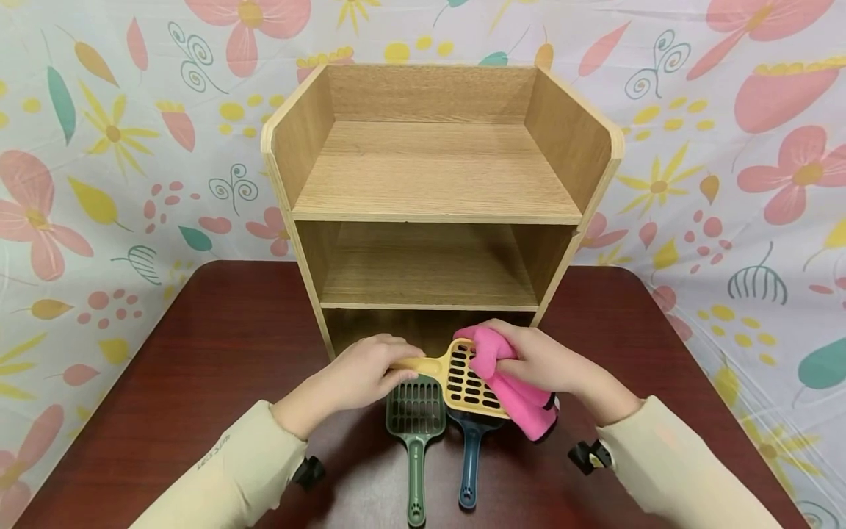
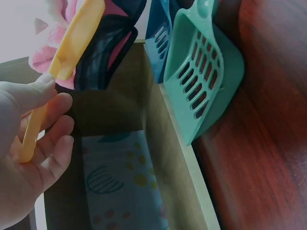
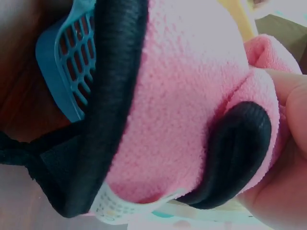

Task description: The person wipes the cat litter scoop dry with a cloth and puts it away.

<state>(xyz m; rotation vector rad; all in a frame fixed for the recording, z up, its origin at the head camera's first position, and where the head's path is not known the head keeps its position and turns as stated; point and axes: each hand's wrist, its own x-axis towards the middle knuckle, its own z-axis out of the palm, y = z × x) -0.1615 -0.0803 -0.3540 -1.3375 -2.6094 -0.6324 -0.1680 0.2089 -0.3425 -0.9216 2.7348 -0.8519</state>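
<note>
My left hand [image 1: 370, 371] grips the handle of a yellow slotted litter scoop [image 1: 432, 365], held level above the table. In my right hand [image 1: 542, 360] is a bunched pink cloth [image 1: 525, 408] with black edging, which lies against the scoop's slotted head and covers its right part. Beneath, a green litter scoop [image 1: 416, 470] lies on the table with its handle toward me. To its right lies a blue litter scoop [image 1: 470, 463], its head mostly hidden by the yellow one. The left wrist view shows fingers and thumb around the yellow handle [image 2: 79, 38].
A wooden shelf unit [image 1: 436, 169] with stacked levels stands behind the hands. The scoops are on a dark red-brown table [image 1: 165, 382]. Close to the shelf's lower front edge lies the green scoop's head [image 2: 232, 72]. A flowered cloth [image 1: 661, 147] hangs behind.
</note>
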